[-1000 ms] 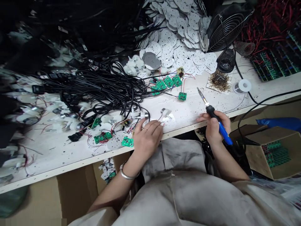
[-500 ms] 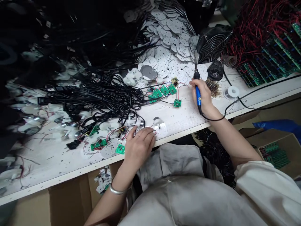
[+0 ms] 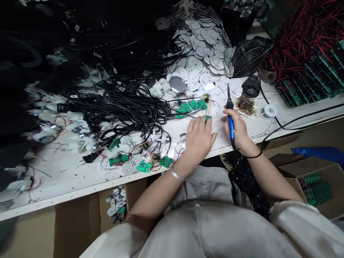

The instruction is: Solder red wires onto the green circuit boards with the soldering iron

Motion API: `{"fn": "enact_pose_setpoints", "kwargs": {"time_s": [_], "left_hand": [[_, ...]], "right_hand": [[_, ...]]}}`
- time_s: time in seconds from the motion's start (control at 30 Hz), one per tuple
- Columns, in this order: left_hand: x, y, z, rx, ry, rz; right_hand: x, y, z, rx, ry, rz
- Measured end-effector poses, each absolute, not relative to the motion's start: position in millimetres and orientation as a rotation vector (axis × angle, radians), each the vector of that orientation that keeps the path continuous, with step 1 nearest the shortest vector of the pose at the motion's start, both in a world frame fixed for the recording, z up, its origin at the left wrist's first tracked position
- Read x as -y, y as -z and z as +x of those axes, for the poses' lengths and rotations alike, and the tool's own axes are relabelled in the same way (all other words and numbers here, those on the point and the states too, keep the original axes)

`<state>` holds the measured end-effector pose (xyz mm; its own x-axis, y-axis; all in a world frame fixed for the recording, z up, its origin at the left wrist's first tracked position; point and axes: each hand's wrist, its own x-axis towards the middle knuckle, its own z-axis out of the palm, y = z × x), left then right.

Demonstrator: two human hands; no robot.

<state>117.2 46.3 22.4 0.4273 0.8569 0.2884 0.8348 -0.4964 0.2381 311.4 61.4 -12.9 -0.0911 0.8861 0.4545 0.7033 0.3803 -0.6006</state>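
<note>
In the head view, a soldering iron [image 3: 230, 123] is gripped upright in the closed fingers of the right hand [image 3: 238, 130], its tip held above the white bench [image 3: 53, 179]. The left hand [image 3: 199, 141] is laid flat, its fingers [image 3: 201, 121] open and spread, touching a small green circuit board [image 3: 208, 118]. A solder spool [image 3: 269, 111] is seen right of the iron.
</note>
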Motion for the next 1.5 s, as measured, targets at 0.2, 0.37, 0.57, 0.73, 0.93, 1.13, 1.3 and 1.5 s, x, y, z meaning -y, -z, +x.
{"fn": "enact_pose_setpoints", "kwargs": {"time_s": [0.2,0.37,0.57,0.73,0.93,1.13,1.3,1.5], "left_hand": [[-55,-12,124,-1.613,-0.347,2.587],[-24,-5,85,-1.541,-0.515,2.779],[-3,4,65,-1.165,-0.653,2.851],[-4,7,50,-0.887,-0.656,2.822],[-9,2,43,-0.808,-0.632,2.772],[-10,-4,54,-1.108,-0.834,2.776],[-6,4,68,-1.224,-0.847,2.726],[-12,13,74,-1.205,-0.827,2.679]], "right_hand": [[-48,17,315,1.999,-0.225,-1.404],[-19,22,297,2.091,-0.211,-1.369],[12,21,273,1.876,-0.295,-1.243],[7,23,277,1.947,-0.288,-1.209],[23,21,255,1.886,-0.322,-1.33],[27,10,255,1.769,-0.275,-1.227],[14,10,282,1.625,-0.151,-1.116],[3,15,305,1.104,-0.18,-1.443]]}}
